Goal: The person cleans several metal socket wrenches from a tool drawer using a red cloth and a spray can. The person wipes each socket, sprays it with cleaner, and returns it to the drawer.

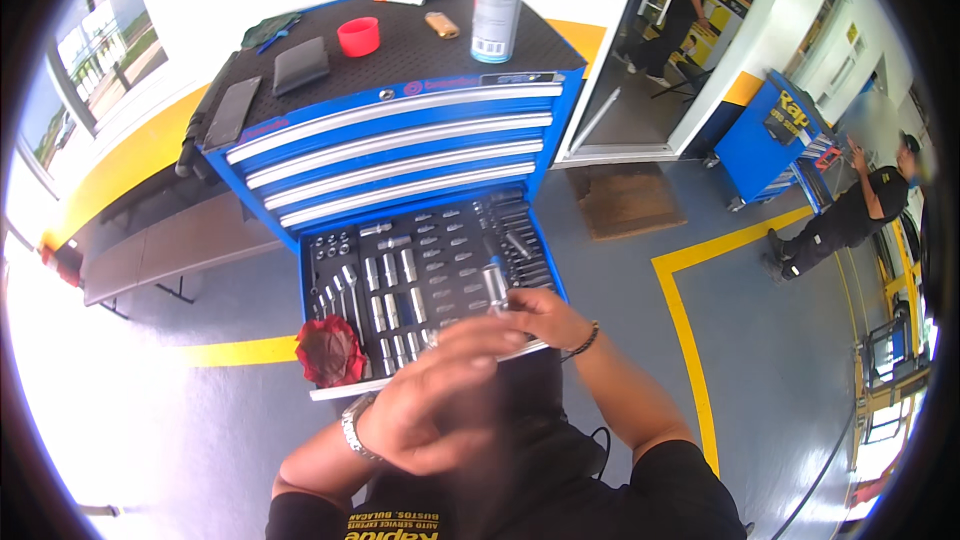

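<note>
An open drawer (440, 292) of a blue tool cabinet lies in front of me, its dark insert filled with chrome sockets (390, 270), small bits and several wrenches (340, 290). Over the drawer's front right, my right hand (548, 320) is closed at the lower end of a shiny metal socket tool (494, 283) with a blue and black upper part; its exact kind is unclear. My left hand (435, 402), somewhat blurred, hovers nearer to me with fingers stretched toward the right hand, apparently holding nothing. A crumpled red cloth (331, 352) rests at the drawer's front left corner.
On the cabinet top (400, 50) stand a spray can (499, 2) and a red cup-like ring (359, 37), beside a dark wallet (301, 66) and a phone (235, 110). A bench (175, 245) is at left. Another person (855, 202) works by a blue cart (765, 140); someone else stands in the doorway.
</note>
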Available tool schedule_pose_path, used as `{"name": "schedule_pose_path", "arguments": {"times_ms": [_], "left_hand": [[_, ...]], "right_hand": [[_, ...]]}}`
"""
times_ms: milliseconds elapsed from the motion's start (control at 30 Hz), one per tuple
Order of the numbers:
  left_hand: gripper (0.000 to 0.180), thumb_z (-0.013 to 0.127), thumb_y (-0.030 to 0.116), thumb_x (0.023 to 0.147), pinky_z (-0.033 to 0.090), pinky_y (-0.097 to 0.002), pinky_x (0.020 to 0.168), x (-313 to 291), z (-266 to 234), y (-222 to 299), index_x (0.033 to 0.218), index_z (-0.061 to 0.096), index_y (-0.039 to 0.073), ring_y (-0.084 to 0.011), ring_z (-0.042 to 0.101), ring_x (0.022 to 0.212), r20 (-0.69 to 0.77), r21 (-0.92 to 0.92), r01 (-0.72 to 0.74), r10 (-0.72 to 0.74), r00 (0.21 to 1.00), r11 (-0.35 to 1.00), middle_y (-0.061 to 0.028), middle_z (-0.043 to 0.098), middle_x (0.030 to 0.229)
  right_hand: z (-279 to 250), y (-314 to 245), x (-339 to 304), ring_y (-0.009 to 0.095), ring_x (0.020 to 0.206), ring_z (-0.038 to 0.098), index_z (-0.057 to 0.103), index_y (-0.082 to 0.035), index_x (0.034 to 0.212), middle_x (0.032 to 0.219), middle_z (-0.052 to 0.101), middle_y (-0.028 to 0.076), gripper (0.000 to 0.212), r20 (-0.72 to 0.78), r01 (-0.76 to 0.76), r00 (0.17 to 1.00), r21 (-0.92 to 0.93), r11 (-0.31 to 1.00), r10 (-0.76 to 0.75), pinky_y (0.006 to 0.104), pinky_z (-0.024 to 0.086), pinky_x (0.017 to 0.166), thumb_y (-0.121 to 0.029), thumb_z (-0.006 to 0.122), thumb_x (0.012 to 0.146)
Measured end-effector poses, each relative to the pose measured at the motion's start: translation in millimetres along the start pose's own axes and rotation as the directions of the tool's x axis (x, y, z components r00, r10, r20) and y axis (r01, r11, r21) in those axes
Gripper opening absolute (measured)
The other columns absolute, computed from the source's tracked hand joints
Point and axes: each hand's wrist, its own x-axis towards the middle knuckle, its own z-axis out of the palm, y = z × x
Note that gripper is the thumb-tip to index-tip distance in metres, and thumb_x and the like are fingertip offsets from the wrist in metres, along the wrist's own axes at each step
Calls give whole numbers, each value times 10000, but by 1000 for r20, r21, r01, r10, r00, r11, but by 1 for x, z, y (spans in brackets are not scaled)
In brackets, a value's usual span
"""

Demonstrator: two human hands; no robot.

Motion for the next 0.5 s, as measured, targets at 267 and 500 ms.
{"name": "schedule_pose_path", "arguments": {"times_ms": [267, 500], "left_hand": [[486, 643, 226, 956, 139, -635, 1160, 72, 108, 70, 1412, 519, 115, -429, 581, 1184, -771, -373, -710, 226, 595, 597, -27, 727, 925], [481, 603, 31, 888, 503, -460, 882, 1, -6, 31, 1358, 506, 60, -326, 657, 988, -361, 26, -155, 154, 920, 988, -155, 687, 1029]], "right_hand": [[-10, -17, -48, 133, 870, 630, 624, 32, 1146, 958, 666, 79, 256, -285, 117, 947, -118, 986, -147, 281, 532, 796, -170, 609, 989], [-10, -20, -66, 143, 855, 633, 629, 32, 1121, 935, 662, 79, 248, -324, 121, 930, -181, 976, -175, 287, 531, 786, -175, 610, 986]]}}
